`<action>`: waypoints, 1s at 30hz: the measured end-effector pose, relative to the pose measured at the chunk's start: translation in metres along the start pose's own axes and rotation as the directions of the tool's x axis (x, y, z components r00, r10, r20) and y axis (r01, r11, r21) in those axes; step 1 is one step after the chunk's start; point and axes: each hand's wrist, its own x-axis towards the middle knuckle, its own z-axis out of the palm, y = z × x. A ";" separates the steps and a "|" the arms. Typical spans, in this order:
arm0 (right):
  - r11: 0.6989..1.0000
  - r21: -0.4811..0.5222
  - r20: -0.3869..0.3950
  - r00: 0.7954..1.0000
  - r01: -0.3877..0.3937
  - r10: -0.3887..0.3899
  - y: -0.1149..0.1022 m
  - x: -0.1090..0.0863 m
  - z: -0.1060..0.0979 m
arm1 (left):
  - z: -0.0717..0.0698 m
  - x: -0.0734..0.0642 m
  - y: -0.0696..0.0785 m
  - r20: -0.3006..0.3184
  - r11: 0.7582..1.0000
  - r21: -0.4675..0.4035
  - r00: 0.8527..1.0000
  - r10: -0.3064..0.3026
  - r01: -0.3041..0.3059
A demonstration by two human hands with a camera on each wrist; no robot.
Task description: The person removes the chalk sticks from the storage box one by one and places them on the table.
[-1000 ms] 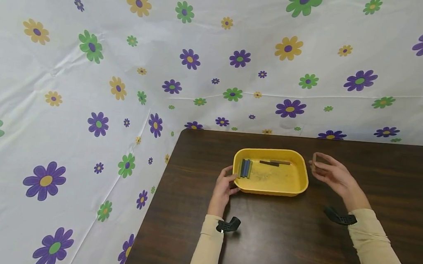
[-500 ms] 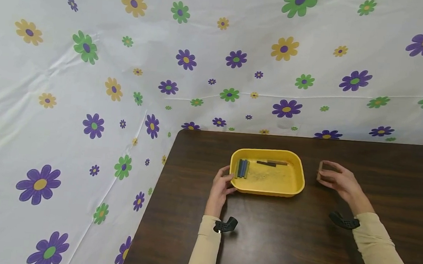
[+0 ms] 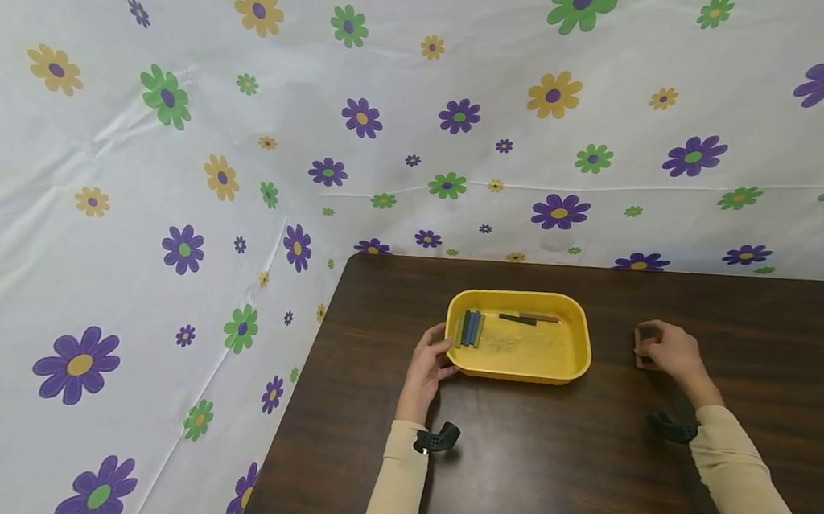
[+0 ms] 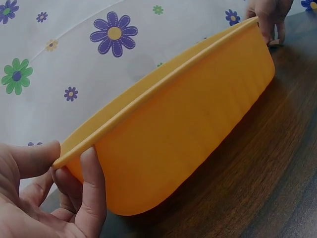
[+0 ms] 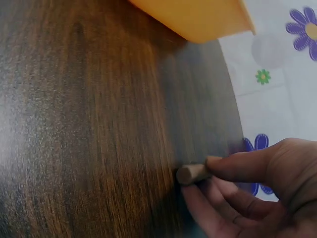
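Observation:
My left hand (image 3: 425, 371) pinches the near left corner of a yellow plastic tray (image 3: 528, 356), thumb over the rim and fingers against the outer wall in the left wrist view. Off to the tray's right, my right hand (image 3: 676, 354) holds a light brown chalk stick (image 5: 190, 173) between thumb and fingers, low against the tabletop. Inside the tray, several chalk sticks in dark blue, blue and olive stand side by side along the left end. A black stick (image 3: 518, 319) and a brown stick (image 3: 541, 317) lie near its back wall.
The dark wood table (image 3: 527, 460) runs under both arms. Behind and to the left hangs a white cloth (image 3: 398, 70) printed with flowers. A black wrist camera (image 3: 437, 438) sits on the left sleeve, another (image 3: 670, 428) on the right.
My right hand has moved right, away from the tray, and lowered the brown chalk stick to the tabletop. My left hand keeps its grip on the tray.

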 end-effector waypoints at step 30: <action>0.961 0.165 -0.191 0.963 0.224 -0.191 -0.142 -0.016 0.066 | -0.001 -0.002 -0.001 0.017 1.000 0.012 1.000 -0.005 0.005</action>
